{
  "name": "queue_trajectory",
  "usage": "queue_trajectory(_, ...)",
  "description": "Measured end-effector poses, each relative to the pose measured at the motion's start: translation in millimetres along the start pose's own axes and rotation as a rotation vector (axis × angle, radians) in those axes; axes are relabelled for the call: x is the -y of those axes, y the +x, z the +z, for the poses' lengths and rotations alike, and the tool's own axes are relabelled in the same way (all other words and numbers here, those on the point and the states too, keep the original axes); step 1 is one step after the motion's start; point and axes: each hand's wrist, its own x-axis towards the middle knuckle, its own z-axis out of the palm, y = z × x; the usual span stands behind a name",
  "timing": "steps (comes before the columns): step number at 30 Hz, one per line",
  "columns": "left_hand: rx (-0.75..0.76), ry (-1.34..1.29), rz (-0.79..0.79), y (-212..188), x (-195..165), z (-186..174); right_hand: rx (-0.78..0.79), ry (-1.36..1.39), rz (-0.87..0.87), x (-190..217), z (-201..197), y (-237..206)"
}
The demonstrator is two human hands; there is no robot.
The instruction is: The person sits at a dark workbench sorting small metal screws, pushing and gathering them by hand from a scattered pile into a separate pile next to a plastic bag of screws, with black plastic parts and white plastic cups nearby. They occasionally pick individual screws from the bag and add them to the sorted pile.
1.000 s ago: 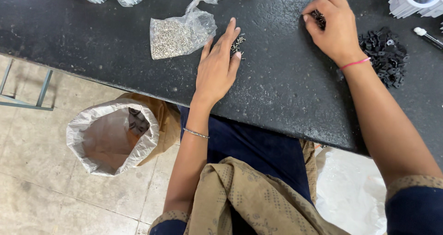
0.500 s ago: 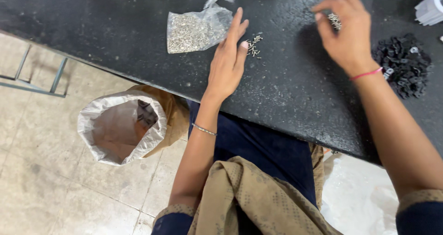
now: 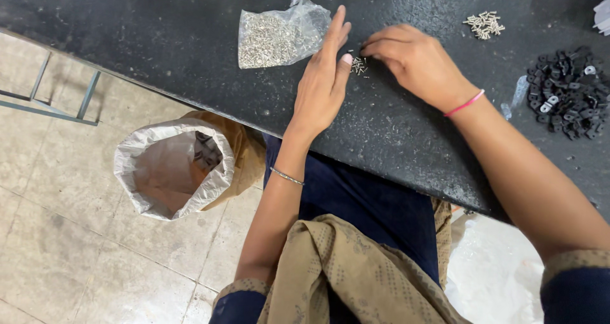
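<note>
The small screw cluster [image 3: 359, 65] lies between your hands: flat, open, empty left hand [image 3: 324, 85] beside it, right hand [image 3: 416, 63] fingertips pinching at it.

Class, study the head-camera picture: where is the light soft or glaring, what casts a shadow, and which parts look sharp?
Head view: even, soft light, no hard glare; the clear bag of screws shows faint sheen; the left hand casts a soft shadow on the dark table; the right hand and the small screw pile look sharp.

Both hands meet fingertip to fingertip: left [image 3: 323, 85] flat, right [image 3: 416, 63] curled.
</note>
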Motion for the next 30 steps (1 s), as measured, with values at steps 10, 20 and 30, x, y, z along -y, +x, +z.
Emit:
queue_trajectory(10,0.03,0.054,-0.007,7.3,-0.1,4.1,-0.101,0.046,0.176,-28.3,-9.8,-11.0)
queue_trajectory(20,0.031,0.085,-0.001,7.7,2.3,7.0,-0.018,0.033,0.153,-26.9,-11.8,-13.1)
queue_trajectory(30,0.032,0.085,-0.002,5.8,2.5,6.3,-0.089,-0.048,0.149,-17.2,-4.9,-13.3)
